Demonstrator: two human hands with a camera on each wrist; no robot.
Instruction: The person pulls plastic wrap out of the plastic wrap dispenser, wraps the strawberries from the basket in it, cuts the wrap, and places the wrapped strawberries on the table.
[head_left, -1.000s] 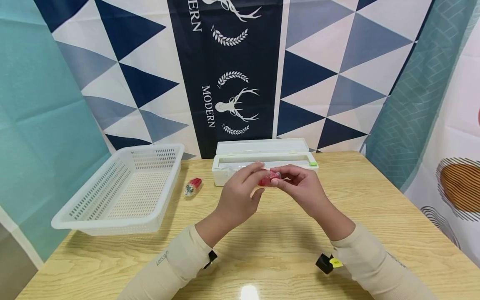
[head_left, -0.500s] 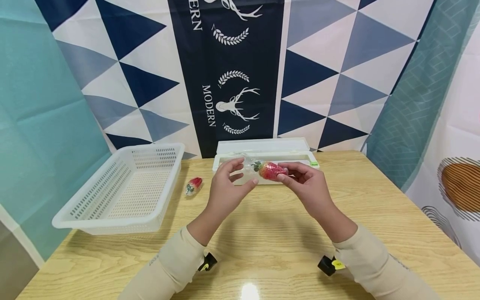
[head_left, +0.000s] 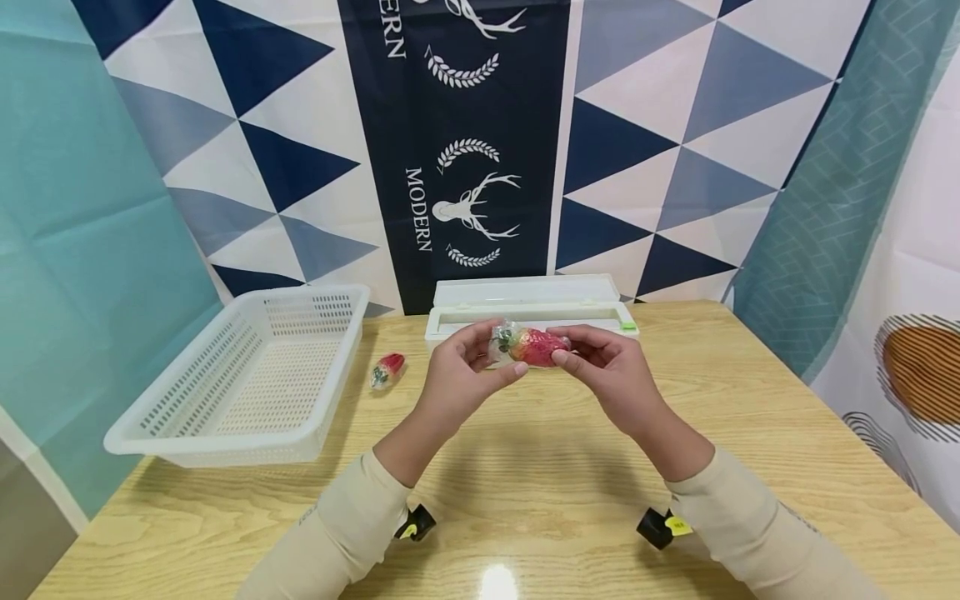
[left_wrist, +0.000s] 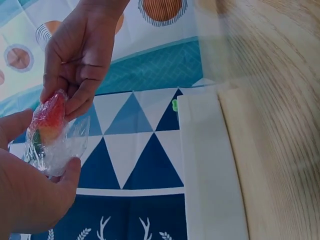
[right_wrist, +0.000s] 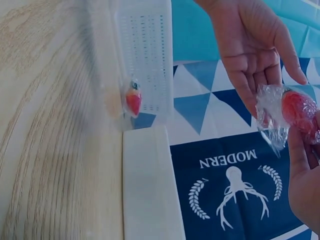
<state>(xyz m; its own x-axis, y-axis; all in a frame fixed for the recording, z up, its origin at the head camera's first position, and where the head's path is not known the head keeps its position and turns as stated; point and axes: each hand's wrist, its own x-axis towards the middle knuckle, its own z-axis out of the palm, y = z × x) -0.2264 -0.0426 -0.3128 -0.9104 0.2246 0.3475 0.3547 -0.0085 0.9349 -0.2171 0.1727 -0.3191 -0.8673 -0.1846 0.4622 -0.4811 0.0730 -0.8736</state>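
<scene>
A red strawberry [head_left: 538, 347] in clear film is held up between both hands, above the table in front of a long white box [head_left: 531, 322]. My right hand [head_left: 613, 373] pinches its red tip between thumb and fingers. The green leafy end points left, toward my left hand [head_left: 453, 373]. Loose film [right_wrist: 271, 112] sticks out past the leaves; the left fingers touch it from behind, with the thumb held apart from them in the right wrist view. A second wrapped strawberry [head_left: 387, 371] lies on the table, leaves toward me.
A white perforated plastic basket [head_left: 217, 450] stands at the table's left. The white box has its lid [head_left: 525, 290] raised at the back, close to the patterned cloth [head_left: 480, 125]. A teal cloth [head_left: 97, 250] hangs on the left.
The left hand drew back from the strawberry, uncovering it, then came in again at the leafy end. The loose film is now gathered closer to the leaves. The right hand keeps its pinch.
</scene>
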